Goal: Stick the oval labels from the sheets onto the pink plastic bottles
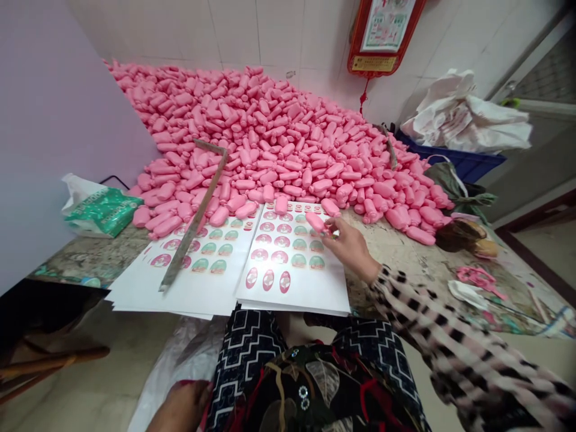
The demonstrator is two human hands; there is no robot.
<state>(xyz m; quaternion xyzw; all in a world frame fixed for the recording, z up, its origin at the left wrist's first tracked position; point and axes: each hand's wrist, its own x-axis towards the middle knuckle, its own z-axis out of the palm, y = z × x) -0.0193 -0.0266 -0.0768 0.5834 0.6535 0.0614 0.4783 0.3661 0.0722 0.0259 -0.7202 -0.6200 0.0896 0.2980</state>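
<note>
My right hand [350, 245] is closed on the neck end of a small pink bottle [316, 222], holding it tilted above the right stack of sticker sheets [310, 291]. These white sheets carry rows of pink and green labels. My left hand [185, 403] is low at the bottom edge, beside my left thigh, and its fingers are hidden. To the left lies a second stack of sticker sheets [180, 300], with an L-shaped metal bar [198, 216] across it, its far end on the bottles. A large pile of pink bottles [270, 132] spreads behind the sheets.
A green and white packet [101, 210] is at the table's left. On the right are a blue crate [477, 165] with white bags [468, 117], and pink scraps [479, 277]. A red calendar [382, 36] hangs on the tiled wall. A wooden stool [54, 360] stands lower left.
</note>
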